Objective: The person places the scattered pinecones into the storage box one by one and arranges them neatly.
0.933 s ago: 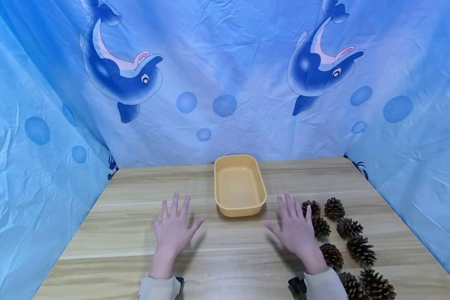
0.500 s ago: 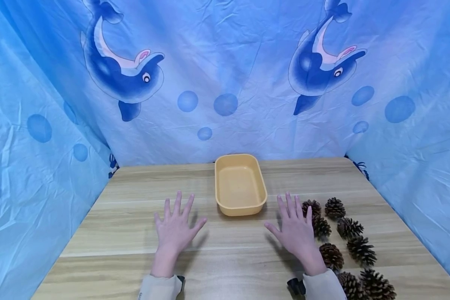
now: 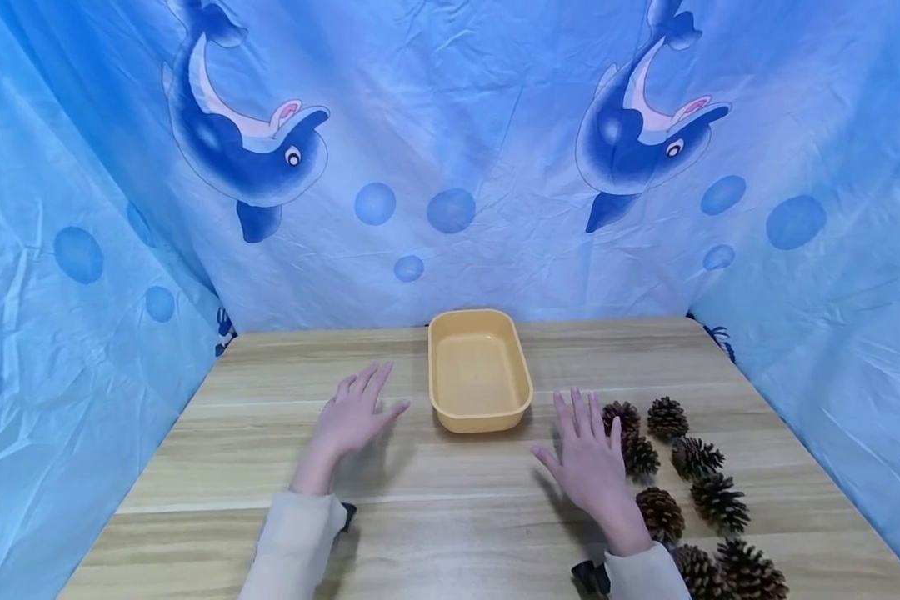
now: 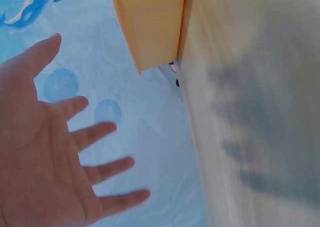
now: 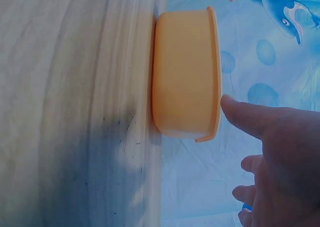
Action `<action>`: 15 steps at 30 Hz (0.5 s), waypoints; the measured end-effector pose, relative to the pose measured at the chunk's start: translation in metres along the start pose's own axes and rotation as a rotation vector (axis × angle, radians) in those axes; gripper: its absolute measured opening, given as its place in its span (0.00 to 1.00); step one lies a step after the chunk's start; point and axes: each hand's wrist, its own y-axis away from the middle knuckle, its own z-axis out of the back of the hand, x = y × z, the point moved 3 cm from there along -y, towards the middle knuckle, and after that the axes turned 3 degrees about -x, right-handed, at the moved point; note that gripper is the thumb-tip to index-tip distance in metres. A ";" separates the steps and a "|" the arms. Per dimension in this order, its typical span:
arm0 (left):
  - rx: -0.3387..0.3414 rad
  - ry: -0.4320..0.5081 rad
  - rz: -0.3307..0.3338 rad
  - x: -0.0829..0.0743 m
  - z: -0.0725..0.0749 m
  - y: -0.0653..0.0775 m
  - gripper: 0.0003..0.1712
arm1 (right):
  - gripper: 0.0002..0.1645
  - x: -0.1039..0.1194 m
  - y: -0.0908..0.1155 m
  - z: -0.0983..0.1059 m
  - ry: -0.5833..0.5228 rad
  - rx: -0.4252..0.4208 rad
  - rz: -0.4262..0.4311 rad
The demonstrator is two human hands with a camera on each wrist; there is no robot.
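Note:
A yellow-orange plastic basin [image 3: 480, 421] with rounded corners sits near the table's far edge, and nothing lies inside it. To its left my left hand [image 3: 351, 417] hovers above the wood, fingers spread and holding nothing. The left wrist view shows that palm [image 4: 42, 152] with the fingers apart and their shadow on the table. My right hand [image 3: 591, 467], also spread and holding nothing, is over the table right of the basin. Several brown pine cones [image 3: 696, 457] lie just beyond it on the right, the nearest ones close to its little finger.
The light wood-grain table [image 3: 450, 525] meets a blue dolphin-print cloth [image 3: 457, 117] at the back and both sides. Pine cones run in a loose double row along the right side, down to the front [image 3: 750, 571].
My left hand has lifted and shifted forward, turning so that its thumb side points toward the basin. The right hand, basin and pine cones stay in place.

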 end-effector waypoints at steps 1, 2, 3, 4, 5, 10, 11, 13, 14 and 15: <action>0.016 0.032 -0.019 0.001 0.000 -0.006 0.44 | 0.50 0.000 0.001 -0.001 -0.005 0.003 -0.003; 0.034 0.068 -0.035 0.002 0.000 -0.013 0.44 | 0.50 0.000 0.001 -0.002 -0.010 0.006 -0.006; 0.049 0.101 -0.051 0.002 0.000 -0.018 0.44 | 0.50 -0.001 0.002 -0.002 -0.016 0.010 -0.008; 0.062 0.131 -0.064 0.003 -0.001 -0.024 0.43 | 0.50 -0.001 0.002 -0.004 -0.025 0.017 -0.010; 0.073 0.161 -0.073 0.003 -0.002 -0.028 0.44 | 0.50 -0.001 0.003 -0.004 -0.031 0.022 -0.010; 0.110 0.302 -0.105 0.005 -0.012 -0.049 0.45 | 0.51 -0.002 0.002 -0.007 -0.039 0.026 -0.009; 0.117 0.334 -0.106 0.005 -0.014 -0.053 0.45 | 0.51 -0.002 0.001 -0.007 -0.037 0.023 -0.008; 0.132 0.411 -0.100 0.005 -0.019 -0.062 0.44 | 0.51 -0.003 0.001 -0.007 -0.040 0.019 -0.009; 0.141 0.445 -0.092 0.005 -0.021 -0.066 0.43 | 0.51 -0.004 0.000 -0.007 -0.043 0.021 -0.009; 0.149 0.483 -0.086 0.006 -0.023 -0.071 0.43 | 0.51 -0.004 0.000 -0.007 -0.047 0.021 -0.008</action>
